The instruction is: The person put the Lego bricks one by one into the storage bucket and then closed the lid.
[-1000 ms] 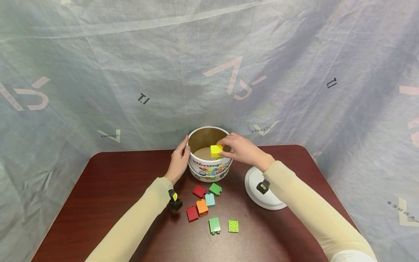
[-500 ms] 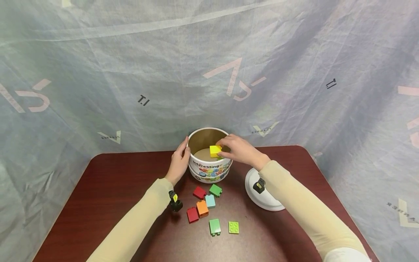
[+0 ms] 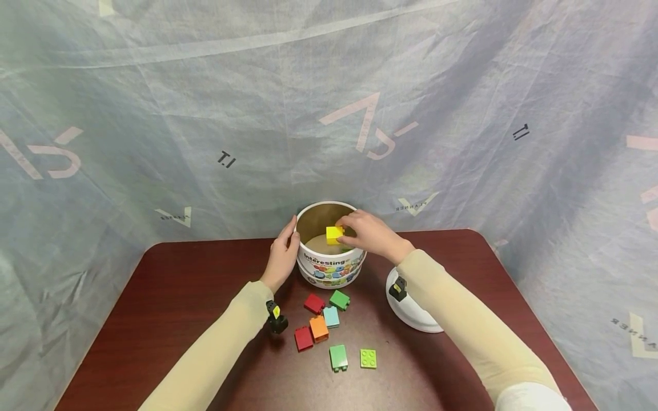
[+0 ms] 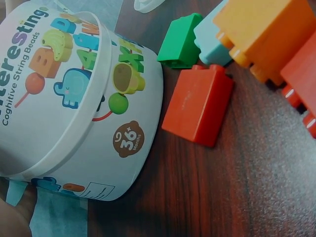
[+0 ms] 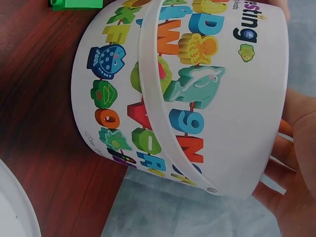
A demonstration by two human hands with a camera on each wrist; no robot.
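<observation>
A white printed bucket with an open top stands at the back of the table, its handle hanging across the front. Along its left side lies my left hand, fingers straight against the wall; part of that hand shows at the corner of the left wrist view. My right hand reaches over the right rim and pinches a yellow toy block between thumb and fingers, within the bucket's mouth. A bit of green shows just below the block. In the right wrist view the bucket wall hides the block.
In front of the bucket lie loose blocks: red, green, light blue, orange and another red. Nearer are a green block and a lime one. A white lid lies under the right forearm.
My right hand has shifted slightly left with the yellow block, further in over the bucket's mouth. The left hand keeps its place on the bucket's side.
</observation>
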